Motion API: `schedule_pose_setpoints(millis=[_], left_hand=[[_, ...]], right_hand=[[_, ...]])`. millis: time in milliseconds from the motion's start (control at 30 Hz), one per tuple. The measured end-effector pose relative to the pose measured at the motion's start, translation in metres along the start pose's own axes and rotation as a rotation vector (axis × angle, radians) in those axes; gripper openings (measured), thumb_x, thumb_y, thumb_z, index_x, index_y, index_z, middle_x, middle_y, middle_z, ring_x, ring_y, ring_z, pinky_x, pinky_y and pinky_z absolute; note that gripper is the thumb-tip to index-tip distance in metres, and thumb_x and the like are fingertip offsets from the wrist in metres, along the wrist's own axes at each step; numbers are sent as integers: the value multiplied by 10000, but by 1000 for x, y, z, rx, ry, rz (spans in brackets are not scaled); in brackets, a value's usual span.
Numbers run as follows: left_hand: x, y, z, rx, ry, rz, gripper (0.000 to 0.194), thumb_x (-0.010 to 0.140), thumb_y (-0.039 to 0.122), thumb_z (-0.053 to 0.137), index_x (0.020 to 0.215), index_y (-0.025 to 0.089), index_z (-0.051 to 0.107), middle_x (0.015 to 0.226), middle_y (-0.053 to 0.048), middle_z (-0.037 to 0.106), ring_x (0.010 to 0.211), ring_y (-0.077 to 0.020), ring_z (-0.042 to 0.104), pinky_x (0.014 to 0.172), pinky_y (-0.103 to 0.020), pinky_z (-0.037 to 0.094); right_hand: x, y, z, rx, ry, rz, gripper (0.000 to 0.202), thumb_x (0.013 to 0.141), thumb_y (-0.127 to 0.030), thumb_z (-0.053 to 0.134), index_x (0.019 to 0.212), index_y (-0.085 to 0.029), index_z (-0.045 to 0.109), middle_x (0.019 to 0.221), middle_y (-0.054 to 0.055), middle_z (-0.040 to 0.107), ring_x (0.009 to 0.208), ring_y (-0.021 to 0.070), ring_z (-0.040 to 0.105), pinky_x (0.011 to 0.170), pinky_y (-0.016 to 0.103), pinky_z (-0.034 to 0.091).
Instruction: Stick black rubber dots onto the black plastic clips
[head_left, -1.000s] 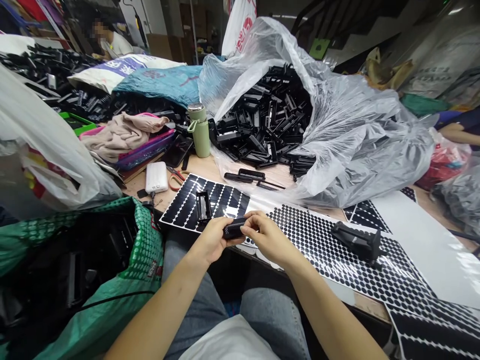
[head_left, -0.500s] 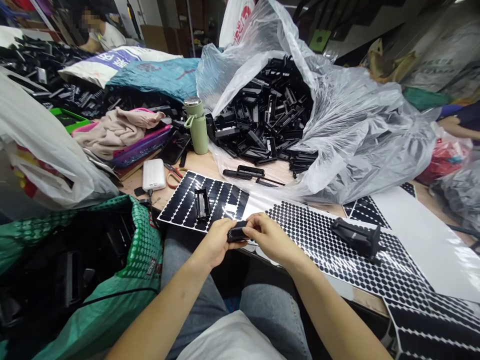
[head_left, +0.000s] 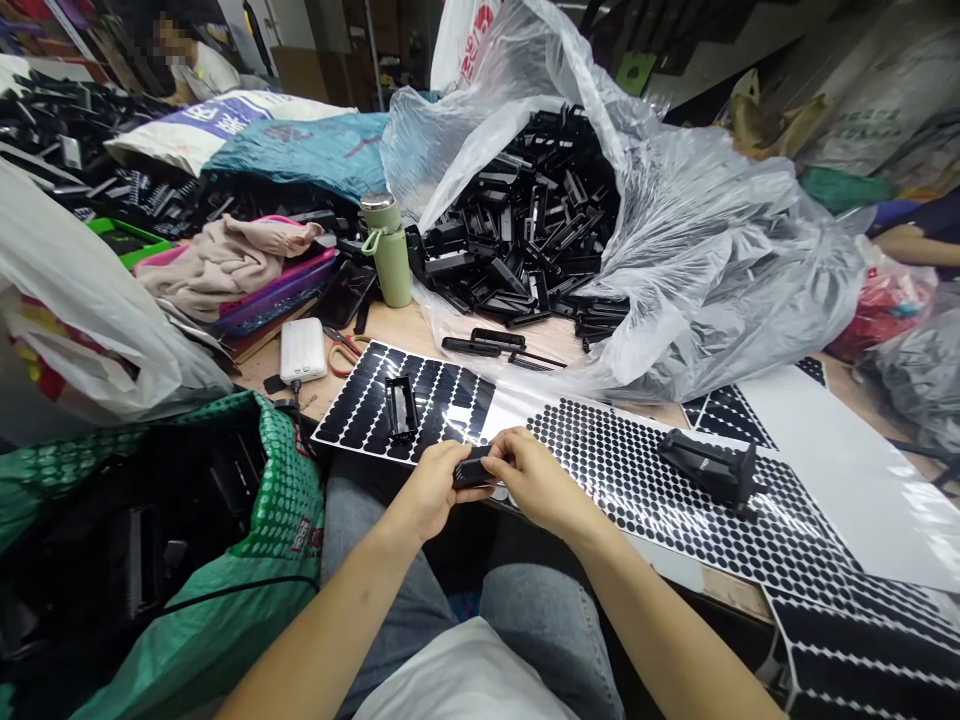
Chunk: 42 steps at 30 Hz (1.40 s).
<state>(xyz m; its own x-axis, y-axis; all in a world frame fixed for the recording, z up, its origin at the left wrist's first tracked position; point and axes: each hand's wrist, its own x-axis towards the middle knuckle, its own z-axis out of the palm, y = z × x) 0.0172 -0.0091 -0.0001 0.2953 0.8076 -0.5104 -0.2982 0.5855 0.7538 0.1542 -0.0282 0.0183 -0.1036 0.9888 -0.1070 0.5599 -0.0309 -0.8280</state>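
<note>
A small black plastic part [head_left: 471, 468] is held at the front edge of the table. My left hand [head_left: 431, 492] grips its left end, thumb on top and fingers beneath. My right hand [head_left: 529, 472] is closed at its right end, with thumb and index finger pinched against it. Just behind my left hand, an open black frame [head_left: 402, 408] lies on a sheet of black stickers [head_left: 352, 405]. A bigger black part [head_left: 709, 468] rests on the sheet of round black stickers [head_left: 592, 450] to the right.
Behind the sheets, a clear plastic bag [head_left: 720, 250] spills black parts [head_left: 517, 230]. A green bottle [head_left: 390, 255], white power bank [head_left: 304, 350] and scissors [head_left: 343, 352] stand or lie left. A green bag [head_left: 281, 480] is at lower left. A person [head_left: 199, 65] sits far back.
The whole view has shifted slightly. Both hands stay on the black part, with only a slight change in its tilt.
</note>
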Motion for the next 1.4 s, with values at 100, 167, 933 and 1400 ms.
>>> schedule_pose_setpoints(millis=[100, 167, 933, 1400], left_hand=[[0, 1, 1, 9, 14, -8, 170, 780, 171, 497, 614, 134, 508, 614, -6, 557, 589, -130, 602, 608, -349, 551], [0, 0, 1, 10, 17, -14, 166, 778, 172, 502, 618, 132, 508, 619, -8, 560, 589, -130, 605, 611, -347, 551], [6, 23, -45, -54, 278, 103, 153, 798, 121, 448, 701, 83, 560, 662, -96, 676, 637, -204, 670, 664, -390, 554], [1, 19, -35, -36, 198, 90, 182, 808, 144, 461, 743, 73, 616, 700, -99, 683, 629, -188, 665, 641, -356, 554]], right_hand=[[0, -1, 0, -17, 10, 11, 137, 785, -216, 464, 653, -186, 485, 836, 27, 515, 810, 149, 500, 753, 287, 378], [0, -2, 1, -33, 10, 32, 137, 786, -219, 469, 653, -188, 480, 832, 26, 515, 791, 147, 500, 724, 283, 382], [51, 47, 24, -290, 74, 96, 122, 770, -159, 509, 650, -168, 524, 782, 73, 560, 720, 167, 520, 635, 270, 356], [28, -4, 35, 139, 146, -33, 126, 797, -202, 468, 672, -195, 477, 904, 40, 499, 841, 158, 499, 783, 312, 396]])
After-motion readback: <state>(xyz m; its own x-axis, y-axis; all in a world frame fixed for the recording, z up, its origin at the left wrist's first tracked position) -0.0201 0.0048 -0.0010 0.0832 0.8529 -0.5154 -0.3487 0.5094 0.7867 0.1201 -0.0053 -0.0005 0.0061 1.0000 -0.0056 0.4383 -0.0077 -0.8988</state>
